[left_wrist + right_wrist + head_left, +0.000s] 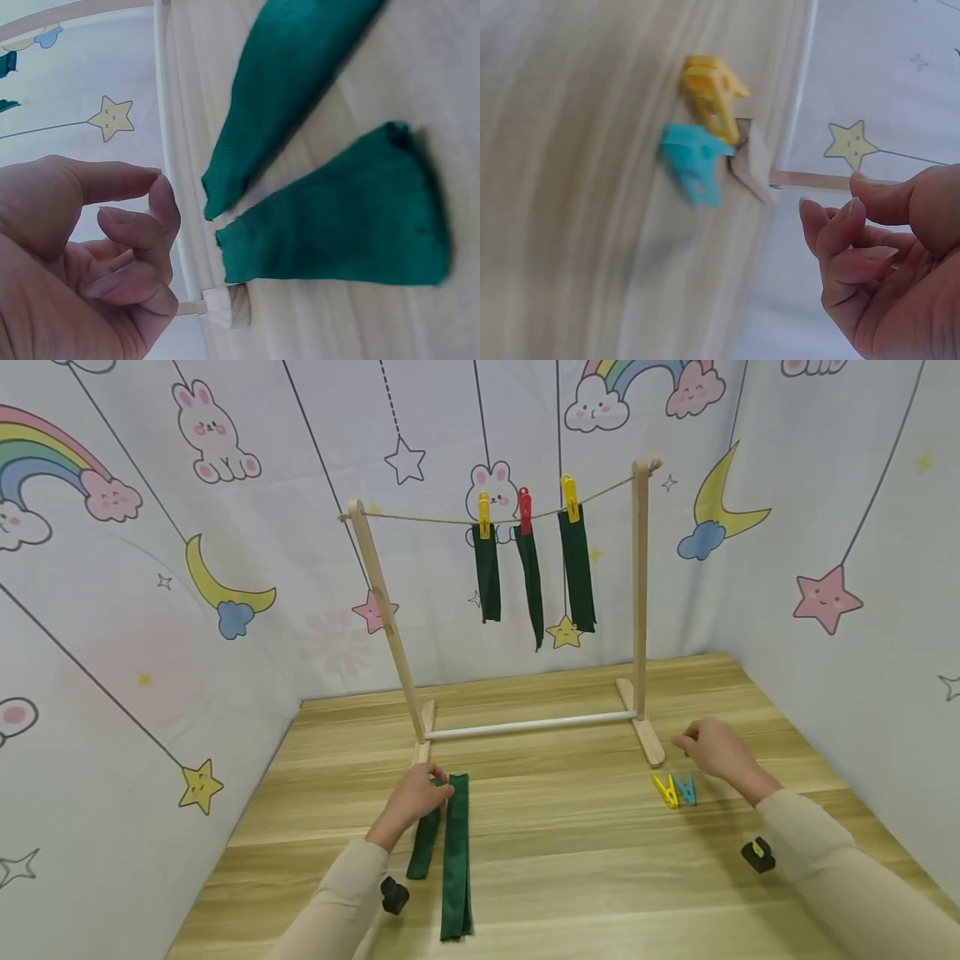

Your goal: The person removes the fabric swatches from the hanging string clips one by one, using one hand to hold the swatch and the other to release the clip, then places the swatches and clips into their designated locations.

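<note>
Two dark green cloth strips lie on the table: a long one (456, 868) and a shorter one (425, 847) to its left. My left hand (412, 795) hovers by their far ends, thumb and index tips together, the other fingers loosely bent. In the left wrist view it is apart from both strips. My right hand (720, 753) is above the table at the right, fingers loosely curled with nothing in them. Nearest to it lie a yellow clothespin (712, 90) and a blue clothespin (692, 154), side by side.
Behind the strips stands a wooden frame (640, 593) with a rope (420, 517). Three green strips (487, 577) hang from it by two yellow clothespins (571, 500) and a red clothespin (525, 512). A white rod (528, 725) joins the feet. A patterned curtain surrounds the table.
</note>
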`<state>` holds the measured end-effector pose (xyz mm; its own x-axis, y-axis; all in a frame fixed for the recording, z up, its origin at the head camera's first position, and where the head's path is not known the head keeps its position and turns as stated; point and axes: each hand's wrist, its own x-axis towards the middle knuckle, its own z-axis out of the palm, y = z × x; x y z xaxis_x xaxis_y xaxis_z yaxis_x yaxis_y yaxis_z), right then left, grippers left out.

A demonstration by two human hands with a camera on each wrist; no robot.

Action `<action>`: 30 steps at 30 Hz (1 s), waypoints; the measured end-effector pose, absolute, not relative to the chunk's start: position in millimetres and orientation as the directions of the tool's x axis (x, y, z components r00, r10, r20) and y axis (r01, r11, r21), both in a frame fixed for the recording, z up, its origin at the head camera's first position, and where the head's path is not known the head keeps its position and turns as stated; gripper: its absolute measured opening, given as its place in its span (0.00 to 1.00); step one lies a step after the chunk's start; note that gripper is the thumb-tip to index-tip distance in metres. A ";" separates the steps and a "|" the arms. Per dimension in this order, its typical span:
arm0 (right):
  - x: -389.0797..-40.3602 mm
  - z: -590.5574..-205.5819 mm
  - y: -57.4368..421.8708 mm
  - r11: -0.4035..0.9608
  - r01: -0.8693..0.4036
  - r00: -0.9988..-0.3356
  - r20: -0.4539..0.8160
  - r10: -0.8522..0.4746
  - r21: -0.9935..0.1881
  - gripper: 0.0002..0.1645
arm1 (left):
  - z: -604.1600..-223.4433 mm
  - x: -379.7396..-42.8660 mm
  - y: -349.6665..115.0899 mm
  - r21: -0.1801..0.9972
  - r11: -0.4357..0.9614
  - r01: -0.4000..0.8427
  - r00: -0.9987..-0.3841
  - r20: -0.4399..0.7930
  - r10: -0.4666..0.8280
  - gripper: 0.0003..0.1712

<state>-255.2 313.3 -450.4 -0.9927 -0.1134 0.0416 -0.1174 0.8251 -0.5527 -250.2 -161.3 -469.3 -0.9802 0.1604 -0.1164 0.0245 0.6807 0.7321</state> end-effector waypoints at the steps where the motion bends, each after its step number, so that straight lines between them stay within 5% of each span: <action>1: -255.9 -447.5 311.9 0.822 -0.122 -0.992 0.051 -0.112 -0.556 0.20 | -467.8 -251.2 -160.7 0.737 0.675 0.017 -0.981 -0.117 0.153 0.10; 14: -269.2 -415.6 288.8 0.796 -0.127 -0.992 0.061 -0.113 -0.592 0.22 | -449.3 -271.3 -152.9 0.737 0.671 0.079 -0.996 0.029 0.084 0.18; 30: -289.6 -364.8 249.7 0.762 -0.217 -0.972 0.211 -0.107 -0.610 0.21 | -426.7 -291.8 -141.0 0.879 0.446 0.169 -0.985 0.166 0.047 0.26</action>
<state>-289.6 249.7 -364.8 -0.9716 -0.1074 0.2109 -0.2166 0.7622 -0.6100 -291.8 -141.0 -426.7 -0.9850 0.0473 0.1659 0.1695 0.4465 0.8786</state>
